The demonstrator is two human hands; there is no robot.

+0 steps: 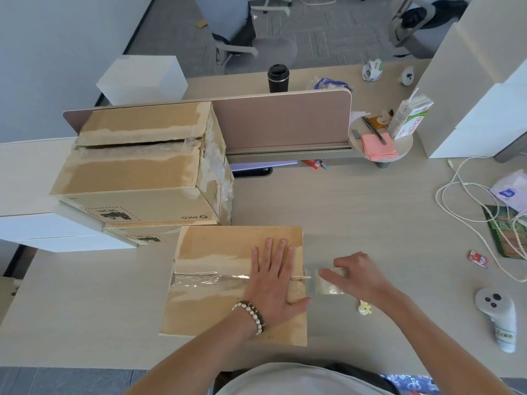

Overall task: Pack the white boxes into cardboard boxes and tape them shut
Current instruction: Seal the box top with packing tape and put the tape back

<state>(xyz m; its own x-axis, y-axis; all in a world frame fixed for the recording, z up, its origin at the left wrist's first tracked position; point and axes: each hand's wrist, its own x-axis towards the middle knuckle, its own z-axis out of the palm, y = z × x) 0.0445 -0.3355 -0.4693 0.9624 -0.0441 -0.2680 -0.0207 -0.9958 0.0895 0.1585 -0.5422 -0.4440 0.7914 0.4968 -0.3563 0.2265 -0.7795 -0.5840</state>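
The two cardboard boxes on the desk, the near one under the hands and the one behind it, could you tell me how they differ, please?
The near cardboard box has clear tape along its seam, with the left hand flat on it; the far cardboard box has a gaping seam and nobody touches it. The far one sits higher, stacked on another carton. Both are brown with torn tape scars.

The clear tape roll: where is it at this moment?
In the head view, the clear tape roll sits in the right hand, just off the right edge of the near cardboard box.
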